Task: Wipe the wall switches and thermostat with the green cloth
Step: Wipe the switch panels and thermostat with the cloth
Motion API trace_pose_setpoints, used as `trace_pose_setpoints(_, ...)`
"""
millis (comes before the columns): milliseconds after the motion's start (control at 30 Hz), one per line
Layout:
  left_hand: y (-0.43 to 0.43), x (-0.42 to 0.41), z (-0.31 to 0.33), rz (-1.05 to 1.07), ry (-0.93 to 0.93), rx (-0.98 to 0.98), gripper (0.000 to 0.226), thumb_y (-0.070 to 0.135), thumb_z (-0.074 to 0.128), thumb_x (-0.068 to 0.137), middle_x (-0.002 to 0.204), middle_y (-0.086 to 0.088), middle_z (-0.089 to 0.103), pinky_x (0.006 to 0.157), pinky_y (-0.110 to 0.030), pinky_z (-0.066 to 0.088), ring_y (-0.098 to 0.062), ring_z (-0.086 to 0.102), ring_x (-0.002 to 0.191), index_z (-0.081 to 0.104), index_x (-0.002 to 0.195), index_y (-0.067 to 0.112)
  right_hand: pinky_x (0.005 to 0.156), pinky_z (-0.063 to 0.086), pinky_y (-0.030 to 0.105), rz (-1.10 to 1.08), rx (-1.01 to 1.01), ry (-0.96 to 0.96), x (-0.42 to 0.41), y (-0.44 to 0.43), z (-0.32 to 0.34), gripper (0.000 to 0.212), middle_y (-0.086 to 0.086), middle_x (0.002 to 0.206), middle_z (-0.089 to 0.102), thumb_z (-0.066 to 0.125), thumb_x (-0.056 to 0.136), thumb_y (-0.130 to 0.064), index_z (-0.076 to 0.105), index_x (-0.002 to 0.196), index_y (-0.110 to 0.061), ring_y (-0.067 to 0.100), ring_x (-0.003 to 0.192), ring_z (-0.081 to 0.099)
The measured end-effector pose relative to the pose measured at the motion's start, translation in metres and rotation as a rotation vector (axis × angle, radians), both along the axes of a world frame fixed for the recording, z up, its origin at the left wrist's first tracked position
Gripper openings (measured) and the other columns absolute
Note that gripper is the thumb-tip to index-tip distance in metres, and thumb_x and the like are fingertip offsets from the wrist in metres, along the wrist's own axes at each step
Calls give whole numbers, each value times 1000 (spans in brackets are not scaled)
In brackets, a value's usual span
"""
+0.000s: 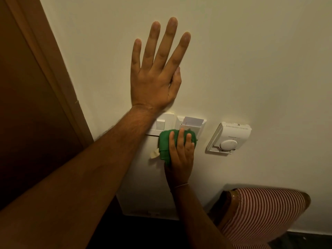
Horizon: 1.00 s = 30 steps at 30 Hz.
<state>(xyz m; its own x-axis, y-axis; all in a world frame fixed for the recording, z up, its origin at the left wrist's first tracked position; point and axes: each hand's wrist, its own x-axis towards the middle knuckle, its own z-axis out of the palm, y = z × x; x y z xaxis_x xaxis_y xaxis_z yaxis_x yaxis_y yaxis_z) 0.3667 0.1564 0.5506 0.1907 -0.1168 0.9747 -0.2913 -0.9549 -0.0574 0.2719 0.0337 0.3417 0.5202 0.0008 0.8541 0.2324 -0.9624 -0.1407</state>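
Left hand flat against the cream wall, fingers spread and pointing up, heel of the palm just above the wall switches; forearm crossing the lower left of the view. Right hand below, fingers curled over the green cloth, pressing it onto the lower edge of the key-card holder and the adjoining switch plate. Pale card standing upright in the holder's slot. Thermostat with round dial mounted to the right of the holder, apart from the cloth and uncovered. Brown door frame along the left edge. Chair back in red-and-white stripes at lower right, close to the wall. Small pale scrap beside the cloth's left edge, nature unclear.
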Motion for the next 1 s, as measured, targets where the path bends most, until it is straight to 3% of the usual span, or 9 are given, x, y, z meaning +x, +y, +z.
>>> trace_pose_setpoints(133, 0, -1, 0, -4, 0, 7, 80, 30, 48, 114, 185, -7, 20, 142, -54, -1, -20, -10, 173, 3, 180, 35, 138, 5, 43, 16, -41, 51, -4, -11, -7, 47, 6, 181, 9, 34, 119, -31, 38, 162, -12, 22, 171, -3)
trace_pose_setpoints(267, 1, -1, 0, 6, 8, 5, 82, 32, 47, 114, 185, -5, 14, 142, -54, -2, -18, -14, 173, -1, 180, 36, 137, 13, 52, 37, 159, 47, -8, -27, -6, 57, 13, 174, 27, 36, 118, -48, 37, 163, -13, 25, 171, 1)
trace_pose_setpoints(333, 0, 0, 0, 4, 10, 11, 81, 32, 47, 114, 186, -5, 13, 142, -55, -1, -19, -13, 173, -2, 180, 36, 134, 21, 60, 22, 299, 43, -10, -33, -7, 57, 12, 178, 20, 46, 116, -41, 37, 164, -13, 30, 170, 3)
trace_pose_setpoints(433, -3, 1, 0, 20, 5, 13, 84, 33, 48, 114, 192, 3, -8, 141, -54, -4, -18, -18, 172, -4, 180, 37, 136, 15, 56, 61, 389, 38, -9, -21, 0, 55, -1, 182, 5, 44, 118, -41, 37, 163, -11, 29, 171, 1)
trace_pose_setpoints(500, -2, 2, 0, 22, -1, 6, 86, 33, 50, 114, 185, 7, -20, 141, -54, -6, -18, -19, 173, -5, 180, 37, 137, 10, 54, 94, 356, 47, -7, -1, 7, 61, -4, 183, 0, 41, 117, -49, 34, 164, -11, 29, 171, -3)
trace_pose_setpoints(667, -2, -1, 0, 11, 4, 0, 86, 32, 49, 114, 184, 9, -23, 141, -54, -5, -17, -18, 173, -5, 180, 37, 139, 1, 45, 122, 184, 68, -2, 23, 14, 71, -1, 183, -2, 42, 113, -53, 22, 169, -13, 27, 171, -5)
trace_pose_setpoints(767, -2, 0, 0, 9, 8, -3, 86, 33, 48, 113, 184, 10, -23, 141, -54, -6, -17, -18, 173, -5, 180, 37, 138, 14, 50, 90, 168, 45, -4, -3, 9, 62, -1, 183, -1, 30, 119, -50, 25, 168, -12, 26, 171, -2)
trace_pose_setpoints(867, -1, 2, 1, 18, 4, -14, 87, 33, 49, 113, 183, 10, -24, 141, -54, -7, -17, -19, 173, -5, 180, 37, 126, 35, 66, 13, 369, 37, -5, -26, 8, 55, -3, 183, -1, 44, 116, -30, 34, 166, -10, 25, 171, -2)
trace_pose_setpoints(1000, -2, 2, 1, 18, 10, -12, 89, 34, 51, 112, 184, 9, -25, 141, -53, -7, -17, -19, 173, -7, 180, 37, 125, 33, 70, 75, 440, 24, -4, -15, 16, 58, -4, 183, -2, 34, 119, -42, 25, 167, -10, 25, 171, -4)
